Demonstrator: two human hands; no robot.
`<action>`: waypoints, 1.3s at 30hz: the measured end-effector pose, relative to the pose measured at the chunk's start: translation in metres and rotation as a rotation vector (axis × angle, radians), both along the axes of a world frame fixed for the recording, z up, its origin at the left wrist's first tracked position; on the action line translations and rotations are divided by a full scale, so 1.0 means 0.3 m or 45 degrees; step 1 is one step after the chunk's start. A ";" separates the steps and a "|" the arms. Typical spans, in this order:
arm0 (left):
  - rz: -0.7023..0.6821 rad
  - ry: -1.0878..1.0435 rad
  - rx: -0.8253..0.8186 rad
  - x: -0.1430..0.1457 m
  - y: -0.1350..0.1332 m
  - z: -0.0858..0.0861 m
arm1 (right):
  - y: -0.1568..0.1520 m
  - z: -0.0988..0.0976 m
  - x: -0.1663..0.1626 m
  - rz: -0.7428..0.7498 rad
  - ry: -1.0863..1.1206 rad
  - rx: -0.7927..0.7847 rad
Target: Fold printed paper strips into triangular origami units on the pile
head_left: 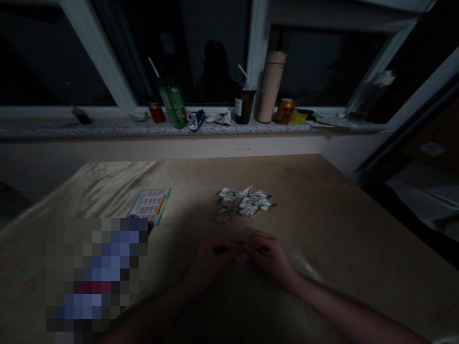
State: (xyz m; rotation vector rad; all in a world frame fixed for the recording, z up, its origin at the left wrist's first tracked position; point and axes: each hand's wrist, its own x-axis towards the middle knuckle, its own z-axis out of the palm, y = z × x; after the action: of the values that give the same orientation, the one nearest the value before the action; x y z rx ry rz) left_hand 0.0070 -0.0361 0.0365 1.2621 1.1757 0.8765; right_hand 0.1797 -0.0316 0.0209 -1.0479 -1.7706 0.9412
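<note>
My left hand (211,258) and my right hand (269,255) meet low in the middle of the view, their fingertips pinched together. Between and just below the fingers shows a small piece of folded printed paper (243,258), mostly covered and dim. Both hands are closed on it, thumbs and forefingers touching or nearly so. Beyond them on the table lies a loose cluster of several folded paper pieces (251,203) with pointed corners and coloured print.
The table is covered by a tan cloth (315,205). A printed card (149,204) lies at the left, near a blurred-out patch. Along the windowsill (215,128) stand a green container (176,107), a dark cup with straw (244,107), a tall pinkish cylinder (271,88) and an orange can (285,111).
</note>
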 end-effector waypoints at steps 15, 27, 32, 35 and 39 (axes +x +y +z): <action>0.194 0.034 0.041 -0.003 0.006 0.010 | 0.008 0.020 0.008 -0.125 0.082 0.064; -0.009 0.087 0.410 -0.007 -0.022 -0.015 | 0.001 -0.010 0.008 -0.196 0.315 -0.179; 0.033 -0.043 0.084 0.013 -0.035 -0.010 | -0.007 -0.011 0.005 -0.211 0.312 -0.165; 0.125 -0.078 -0.035 0.018 -0.031 -0.005 | -0.010 -0.004 0.002 -0.222 0.331 -0.152; 0.247 -0.040 -0.014 0.013 -0.023 -0.016 | -0.013 0.004 0.002 -0.243 0.358 -0.154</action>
State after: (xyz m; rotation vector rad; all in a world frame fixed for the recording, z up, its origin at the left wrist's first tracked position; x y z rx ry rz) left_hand 0.0108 -0.0430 0.0317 1.1347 1.2908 1.0269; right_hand 0.1804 -0.0356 0.0220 -1.0810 -1.3735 1.0299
